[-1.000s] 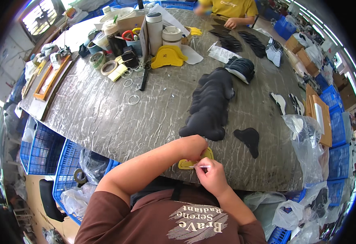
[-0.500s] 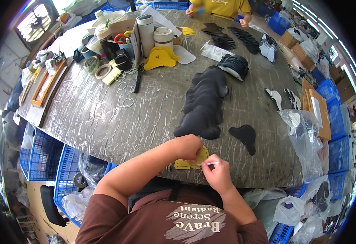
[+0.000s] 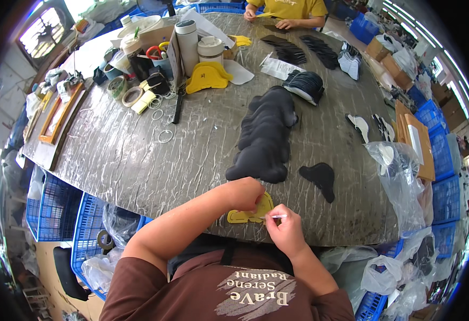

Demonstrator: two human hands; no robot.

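A yellow template lies flat at the near edge of the table, with slots cut through it. My left hand is curled over its upper part, fingers pressed down on it; the fingertips are partly hidden. In a pinch, my right hand holds a slim white pen, its tip end at the template's right side. Just beyond my left hand stretches a long overlapping row of black shoe-upper pieces. One single black piece rests apart to the right.
Scissors, tape rolls, a white flask and another yellow template stand at the back left. Stacked dark pieces lie toward a co-worker in yellow across the table. Plastic bags and blue crates flank the table.
Across the table, the co-worker's hands have come down over a dark piece, one holding something yellow. My hands have hardly moved; the view has shifted slightly.
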